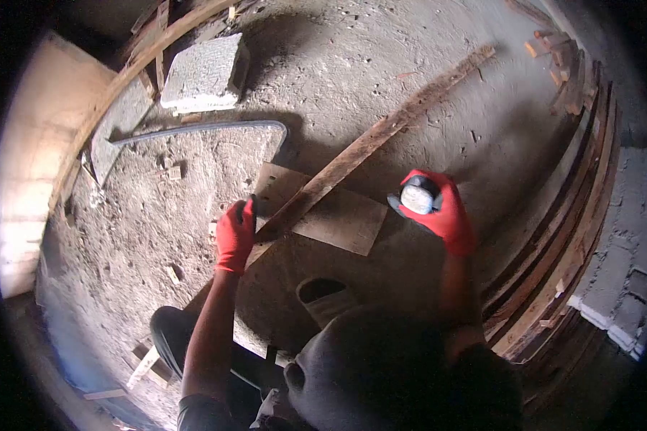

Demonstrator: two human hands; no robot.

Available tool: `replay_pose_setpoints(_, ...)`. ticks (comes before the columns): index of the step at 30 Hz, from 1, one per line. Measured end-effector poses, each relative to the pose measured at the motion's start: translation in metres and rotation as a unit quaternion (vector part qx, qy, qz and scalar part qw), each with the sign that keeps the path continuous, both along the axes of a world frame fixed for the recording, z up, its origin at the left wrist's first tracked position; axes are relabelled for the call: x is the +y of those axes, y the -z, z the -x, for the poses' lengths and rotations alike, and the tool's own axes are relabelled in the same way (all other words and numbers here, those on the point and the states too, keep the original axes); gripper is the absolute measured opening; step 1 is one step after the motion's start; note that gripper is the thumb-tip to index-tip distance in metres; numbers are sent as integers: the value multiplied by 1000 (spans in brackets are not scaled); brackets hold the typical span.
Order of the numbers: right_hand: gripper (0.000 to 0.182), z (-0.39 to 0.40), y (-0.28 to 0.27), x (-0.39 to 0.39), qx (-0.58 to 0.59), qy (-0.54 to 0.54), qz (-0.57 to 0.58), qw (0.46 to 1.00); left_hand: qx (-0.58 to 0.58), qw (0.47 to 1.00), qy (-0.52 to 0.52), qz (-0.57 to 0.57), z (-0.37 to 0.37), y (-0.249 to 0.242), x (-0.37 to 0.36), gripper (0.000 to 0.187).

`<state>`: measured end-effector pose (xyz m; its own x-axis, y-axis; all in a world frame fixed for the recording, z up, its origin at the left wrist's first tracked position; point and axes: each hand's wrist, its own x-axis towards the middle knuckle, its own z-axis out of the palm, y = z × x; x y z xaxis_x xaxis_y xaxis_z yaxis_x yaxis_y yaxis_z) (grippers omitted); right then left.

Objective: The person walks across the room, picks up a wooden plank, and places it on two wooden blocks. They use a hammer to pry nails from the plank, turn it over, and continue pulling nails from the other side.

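My right hand [443, 212], in a red glove with dark fingers, is wrapped round a tape measure [418, 197] with a pale round face and dark rim. It is held to the right of a long, rough wooden plank [381, 134]. My left hand [236, 233], gloved alike, is beside the near part of that plank, with fingers curled and one dark fingertip pointing away from me. What lies between those fingers is hidden. Under the plank is a flat brown board [349, 219], near the left fingertips.
A bent metal bar [201, 131] and a pale block [205, 72] lie at the upper left. Stacked long boards [564, 269] run along the right, with grey blocks [622, 244] beyond. A plywood sheet [47, 151] leans at the left. Wood scraps [173, 274] litter the rough floor.
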<state>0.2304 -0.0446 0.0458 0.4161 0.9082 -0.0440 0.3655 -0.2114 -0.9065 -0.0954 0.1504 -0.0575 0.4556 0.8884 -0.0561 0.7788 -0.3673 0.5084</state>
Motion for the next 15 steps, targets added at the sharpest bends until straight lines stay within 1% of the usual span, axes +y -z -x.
replay_pose_setpoints(1,28,-2,2,-1,7,10,-5,1000,57,997,4,60,-6,-8,-4,40)
replay_pose_setpoints(2,30,-3,3,-1,-18,-10,-12,1000,68,997,17,25,7,24,-5,42)
replay_pose_setpoints(3,33,-7,6,1,-46,-31,-21,998,74,997,25,19,6,23,-6,42)
replay_pose_setpoints(4,38,-10,18,0,-27,-33,1,999,78,996,45,20,4,22,-7,42)
replay_pose_setpoints(5,38,-11,21,0,-22,-26,-3,999,82,994,65,23,0,16,-9,43)
replay_pose_setpoints(7,39,-12,23,2,-82,-35,-30,996,99,991,85,20,-5,0,-7,46)
replay_pose_setpoints(9,42,-10,7,2,-71,-29,-38,996,128,968,211,40,-10,-14,-4,53)
replay_pose_setpoints(10,43,-9,3,2,-96,-19,-68,993,137,962,237,13,-9,-13,-3,58)
replay_pose_setpoints(11,44,-7,2,1,-121,-10,-97,988,140,961,237,13,-12,-17,-2,58)
replay_pose_setpoints(12,44,-7,5,2,-118,-10,-97,988,162,948,273,16,-16,-22,1,60)
replay_pose_setpoints(13,44,-9,9,4,-97,-35,-82,991,182,934,307,17,-21,-28,4,61)
replay_pose_setpoints(14,45,-10,12,6,-76,-61,-67,993,181,934,306,18,-25,-31,6,61)
replay_pose_setpoints(15,45,-11,15,7,-76,-63,-67,993,202,917,342,17,-29,-34,9,62)
